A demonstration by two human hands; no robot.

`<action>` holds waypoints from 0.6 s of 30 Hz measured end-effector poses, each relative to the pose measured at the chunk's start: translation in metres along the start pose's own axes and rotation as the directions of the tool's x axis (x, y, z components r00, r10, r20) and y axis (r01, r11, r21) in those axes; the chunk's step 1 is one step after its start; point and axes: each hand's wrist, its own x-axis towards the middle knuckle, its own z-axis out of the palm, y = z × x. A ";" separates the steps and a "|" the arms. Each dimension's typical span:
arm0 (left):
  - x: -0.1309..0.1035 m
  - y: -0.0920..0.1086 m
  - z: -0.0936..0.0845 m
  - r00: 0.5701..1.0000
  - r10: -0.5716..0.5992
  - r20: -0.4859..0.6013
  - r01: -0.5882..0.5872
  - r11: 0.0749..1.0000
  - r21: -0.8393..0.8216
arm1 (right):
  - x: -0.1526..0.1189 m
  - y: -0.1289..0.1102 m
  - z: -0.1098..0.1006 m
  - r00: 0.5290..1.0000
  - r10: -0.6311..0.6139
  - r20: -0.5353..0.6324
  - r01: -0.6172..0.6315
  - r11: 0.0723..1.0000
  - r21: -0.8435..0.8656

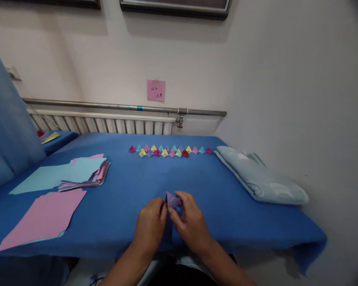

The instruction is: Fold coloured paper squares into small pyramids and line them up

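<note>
A small folded piece of purple paper (173,200) is held between my two hands, just above the near part of the blue-covered table (131,206). My left hand (152,220) pinches its left edge between thumb and fingers. On the other side, my right hand (191,220) grips it with thumb and curled fingers. Farther back lie folded paper pieces (164,153) in rows, in yellow, pink, blue, purple and red. The fingertips partly cover the purple paper.
Stacked pink sheets (44,216) and light blue sheets (83,171) lie on the left. A folded pale green cloth (262,176) rests at the right by the wall. Behind the table run a radiator (122,124) and a metal pipe (107,106). A pink note (156,90) hangs above.
</note>
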 end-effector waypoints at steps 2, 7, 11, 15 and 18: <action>0.000 0.000 0.000 0.998 -0.052 -0.021 0.050 0.992 -0.118 | -0.002 -0.002 -0.003 0.993 -0.103 -0.049 0.099 0.992 -0.077; 0.001 0.007 -0.004 0.982 -0.186 0.008 0.178 0.927 -0.331 | -0.002 -0.008 -0.012 0.975 -0.207 -0.081 0.196 0.972 -0.128; 0.003 0.011 -0.006 0.960 -0.271 0.073 0.278 0.874 -0.399 | 0.002 -0.010 -0.023 0.965 -0.216 -0.152 0.187 0.965 -0.182; 0.004 0.010 -0.003 0.945 -0.312 0.098 0.323 0.845 -0.426 | 0.002 -0.013 -0.024 0.961 -0.274 -0.031 0.273 0.961 -0.042; 0.003 0.010 -0.001 0.947 -0.305 0.095 0.316 0.849 -0.423 | 0.003 -0.014 -0.019 0.968 -0.252 0.012 0.252 0.968 0.000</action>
